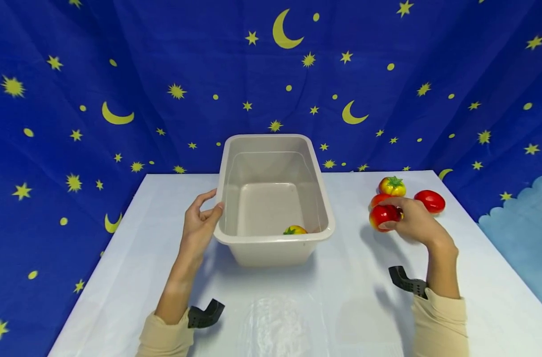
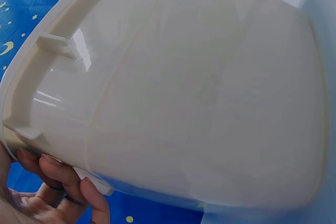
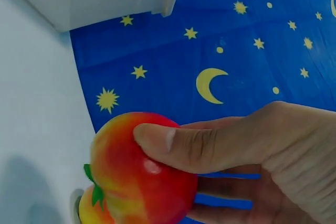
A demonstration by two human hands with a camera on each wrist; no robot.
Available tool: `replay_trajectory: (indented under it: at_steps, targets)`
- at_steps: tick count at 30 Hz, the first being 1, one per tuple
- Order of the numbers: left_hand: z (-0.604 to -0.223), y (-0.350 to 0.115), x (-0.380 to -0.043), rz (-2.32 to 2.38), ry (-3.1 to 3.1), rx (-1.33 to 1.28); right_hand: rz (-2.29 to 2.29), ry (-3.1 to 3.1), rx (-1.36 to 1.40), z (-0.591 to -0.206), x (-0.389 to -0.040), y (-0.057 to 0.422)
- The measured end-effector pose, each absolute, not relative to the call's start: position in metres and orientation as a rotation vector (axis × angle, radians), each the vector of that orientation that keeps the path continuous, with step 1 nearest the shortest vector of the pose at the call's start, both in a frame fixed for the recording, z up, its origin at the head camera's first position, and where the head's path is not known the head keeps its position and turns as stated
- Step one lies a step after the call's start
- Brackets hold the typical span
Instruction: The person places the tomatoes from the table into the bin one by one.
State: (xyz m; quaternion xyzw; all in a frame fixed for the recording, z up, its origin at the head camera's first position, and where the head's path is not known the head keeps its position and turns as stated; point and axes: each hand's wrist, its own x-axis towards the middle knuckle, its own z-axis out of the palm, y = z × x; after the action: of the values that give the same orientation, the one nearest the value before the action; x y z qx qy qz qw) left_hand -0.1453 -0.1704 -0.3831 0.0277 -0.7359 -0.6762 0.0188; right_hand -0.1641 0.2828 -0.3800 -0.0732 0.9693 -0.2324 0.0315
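Fingers of the right hand (image 1: 415,222) are closed around a red tomato (image 1: 381,217) in the head view, at right of centre, and the beige tub (image 1: 275,239) lies to the left of them in the frame. The tub's long axis is directed up and down the frame; by the round tomato, no clear long axis is shown. The tub's left rim is held by the left hand (image 1: 197,225), while the tomatoes are nearer to the right one. Besides the held tomato, three are counted at right on the white tabletop (image 1: 141,248): a yellow-and-red one (image 1: 392,186), a partly hidden red one (image 1: 379,199) and a red oval one (image 1: 430,202), long axis across the frame. In the tub, one yellow-and-green tomato (image 1: 295,230) can be made out by the near wall; whether more are hidden cannot be told.

In the left wrist view, bent fingers are seen against the tub's underside rim at lower left; some tomatoes are glimpsed at the top right, too cropped for counting.

In the right wrist view, the held tomato is pressed by the thumb, with fingers behind; part of one other is seen below it, at lower left, and one tub corner at upper left.
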Motion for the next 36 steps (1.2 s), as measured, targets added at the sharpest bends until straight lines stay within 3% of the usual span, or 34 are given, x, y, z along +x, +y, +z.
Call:
replay_trajectory:
  at_steps: [11,20,36]
  targets:
    - [-0.383,-0.172,-0.145,-2.106,-2.272,0.087,-0.998,3.262,-0.429,-0.372,-0.172,0.267]
    - [-0.384,-0.173,-0.146,-2.108,-2.274,0.091,-1.335,3.279,-0.361,-0.371,-0.177,0.234]
    - [-0.386,-0.171,-0.147,-2.102,-2.258,0.078,-1.706,3.169,-0.52,-0.36,-0.192,0.199]
